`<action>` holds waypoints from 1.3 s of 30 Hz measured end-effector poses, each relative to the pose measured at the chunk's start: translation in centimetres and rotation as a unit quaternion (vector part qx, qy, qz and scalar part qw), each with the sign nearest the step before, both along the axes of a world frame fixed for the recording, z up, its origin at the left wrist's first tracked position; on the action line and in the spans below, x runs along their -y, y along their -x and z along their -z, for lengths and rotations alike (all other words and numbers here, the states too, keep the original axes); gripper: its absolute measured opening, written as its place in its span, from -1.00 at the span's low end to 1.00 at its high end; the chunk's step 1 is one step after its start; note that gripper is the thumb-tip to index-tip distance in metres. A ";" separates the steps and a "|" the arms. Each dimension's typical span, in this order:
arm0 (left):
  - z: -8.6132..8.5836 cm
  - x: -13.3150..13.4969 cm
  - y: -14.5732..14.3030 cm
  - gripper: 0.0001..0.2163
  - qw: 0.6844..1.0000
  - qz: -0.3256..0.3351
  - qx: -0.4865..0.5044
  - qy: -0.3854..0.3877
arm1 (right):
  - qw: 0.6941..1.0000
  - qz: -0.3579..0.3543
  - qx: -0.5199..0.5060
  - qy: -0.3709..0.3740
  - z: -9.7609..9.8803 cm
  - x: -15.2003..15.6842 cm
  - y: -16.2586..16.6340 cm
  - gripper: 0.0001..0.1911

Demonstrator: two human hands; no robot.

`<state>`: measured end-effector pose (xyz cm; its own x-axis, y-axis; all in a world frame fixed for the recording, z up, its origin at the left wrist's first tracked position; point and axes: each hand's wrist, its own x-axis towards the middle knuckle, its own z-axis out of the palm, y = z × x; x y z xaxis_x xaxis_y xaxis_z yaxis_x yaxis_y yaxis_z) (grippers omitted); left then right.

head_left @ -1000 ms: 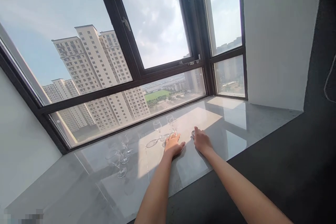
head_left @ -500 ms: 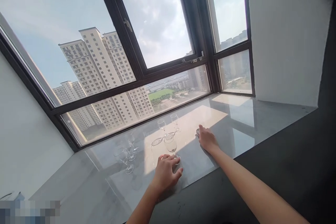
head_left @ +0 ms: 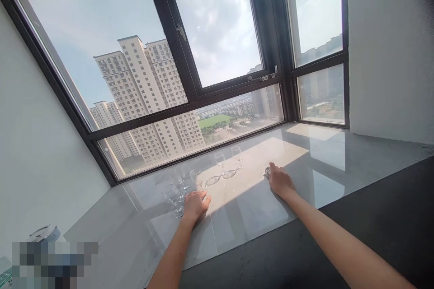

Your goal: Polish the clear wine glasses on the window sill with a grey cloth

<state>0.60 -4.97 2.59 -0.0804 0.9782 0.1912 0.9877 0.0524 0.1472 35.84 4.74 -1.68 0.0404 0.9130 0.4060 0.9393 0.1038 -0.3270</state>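
Note:
On the glossy window sill (head_left: 251, 216), my left hand (head_left: 195, 206) has its fingers closed at the foot of a clear stemmed wine glass (head_left: 196, 176), which stands upright. Just left of it is a small group of similar wine glasses (head_left: 171, 193), partly overlapping. Two more wine glasses (head_left: 220, 161) stand farther back, near the window, casting shadows on the sunlit stone. My right hand (head_left: 282, 181) rests low on the sill to the right. Its fingers are curled at a small grey, shiny thing (head_left: 267, 172), too covered to name.
Dark window frames (head_left: 190, 104) rise behind the sill, with a metal handle (head_left: 181, 31) on one. A white wall (head_left: 37, 113) closes the left side and another wall (head_left: 389, 54) the right. The sill's front edge drops to a dark face (head_left: 271, 253).
My left hand has slid leftward with its wine glass, bringing it beside the group on the left. The right hand stays at about the same spot on the sill. The view has shifted slightly.

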 end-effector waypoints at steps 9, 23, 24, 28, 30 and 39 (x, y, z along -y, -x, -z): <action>2.0 -6.0 0.7 -0.59 0.993 -0.109 -0.037 -0.032 | 1.000 -0.007 0.000 -0.015 0.4 -0.4 -0.2 -0.63; 2.0 -2.6 -2.2 -0.52 0.991 -0.119 0.019 -0.050 | 1.000 -0.002 -0.002 -0.018 0.7 -0.7 0.0 -0.66; 1.9 -2.4 -3.2 -0.54 0.996 -0.074 0.016 -0.057 | 1.000 -0.002 -0.004 -0.015 0.6 -0.7 0.0 -0.67; 1.8 -3.5 -7.2 -0.54 0.994 0.104 0.008 -0.044 | 1.000 -0.002 -0.003 -0.009 0.4 -0.5 0.0 -0.67; 1.9 -5.3 -8.8 -0.47 0.995 0.093 0.027 -0.014 | 1.000 -0.002 0.001 -0.007 0.3 -0.5 -0.1 -0.65; 1.7 -10.8 -11.0 -0.42 0.999 0.005 0.033 0.037 | 1.000 -0.001 0.013 -0.012 0.3 -0.5 -0.1 -0.61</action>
<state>11.55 5.80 0.86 -0.0813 0.9902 0.1133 0.9766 0.0564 0.2074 35.96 5.20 -1.95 0.0280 0.9028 0.4292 0.9472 0.1133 -0.3000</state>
